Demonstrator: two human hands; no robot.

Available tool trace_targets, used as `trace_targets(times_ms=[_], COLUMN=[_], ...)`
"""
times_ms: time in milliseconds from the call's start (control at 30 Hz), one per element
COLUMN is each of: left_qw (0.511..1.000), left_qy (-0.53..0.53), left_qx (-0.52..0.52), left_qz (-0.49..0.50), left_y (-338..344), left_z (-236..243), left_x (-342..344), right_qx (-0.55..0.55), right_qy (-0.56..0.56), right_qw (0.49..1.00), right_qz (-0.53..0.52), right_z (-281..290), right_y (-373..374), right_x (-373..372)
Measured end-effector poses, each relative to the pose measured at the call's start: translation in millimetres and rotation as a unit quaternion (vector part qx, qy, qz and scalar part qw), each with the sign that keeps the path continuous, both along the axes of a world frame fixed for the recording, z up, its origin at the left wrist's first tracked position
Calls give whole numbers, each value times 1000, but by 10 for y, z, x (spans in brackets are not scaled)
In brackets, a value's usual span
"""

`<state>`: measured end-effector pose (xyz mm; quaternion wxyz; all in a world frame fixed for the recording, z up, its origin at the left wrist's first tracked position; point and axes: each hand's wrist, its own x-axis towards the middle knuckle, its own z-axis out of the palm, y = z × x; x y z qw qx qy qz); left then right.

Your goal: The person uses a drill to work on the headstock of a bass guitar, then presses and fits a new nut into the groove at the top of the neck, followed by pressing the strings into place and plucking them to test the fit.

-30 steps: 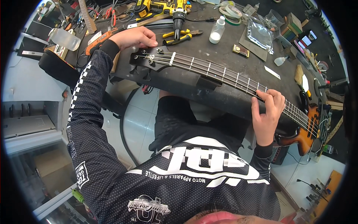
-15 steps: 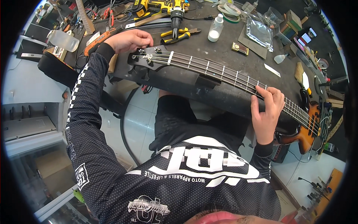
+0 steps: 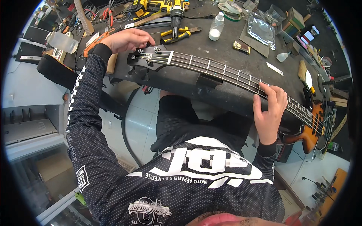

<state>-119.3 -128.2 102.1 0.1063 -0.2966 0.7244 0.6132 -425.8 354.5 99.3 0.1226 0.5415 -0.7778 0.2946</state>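
Note:
An electric bass [image 3: 309,141] with a black neck [image 3: 207,67] and sunburst body lies diagonally across the bench, headstock [image 3: 139,60] at left. At the headstock's far edge my left hand [image 3: 130,40] pinches a dark tuning peg [image 3: 148,45], partly hidden by the fingertips. My right hand [image 3: 270,109] rests on the neck toward the body, fingertips on the strings and thumb apart along the near side. A black support [image 3: 209,83] sits under the neck.
The dark bench [image 3: 241,101] holds a yellow drill [image 3: 176,20], yellow-handled pliers [image 3: 183,34], a white-filled bottle [image 3: 215,28], an orange tool [image 3: 94,41], tape rolls [image 3: 230,11], a silver bag [image 3: 261,32] and a clear container [image 3: 60,42]. A black padded case [image 3: 51,67] is at left.
The bench and bass appear slightly further left and higher. My left fingers have shifted a little on the peg, which shows more now. My right hand keeps its place on the strings.

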Motion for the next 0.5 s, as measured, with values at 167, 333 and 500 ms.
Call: trace_targets(times_ms=[167,333,500], left_qw=[998,981,962], left_qy=[14,-65,-32], left_qx=[-42,-178,-268], left_qz=[-35,-30,-38], left_y=[-4,240,459], left_z=[-105,139,137], left_x=[-97,-337,-378], right_qx=[10,-4,-3], right_qy=[18,17,9], right_qw=[1000,1000,1000], right_qz=[11,6,-4], right_z=[-10,-19,-26], right_y=[27,5,17], right_x=[-32,-22,-25])
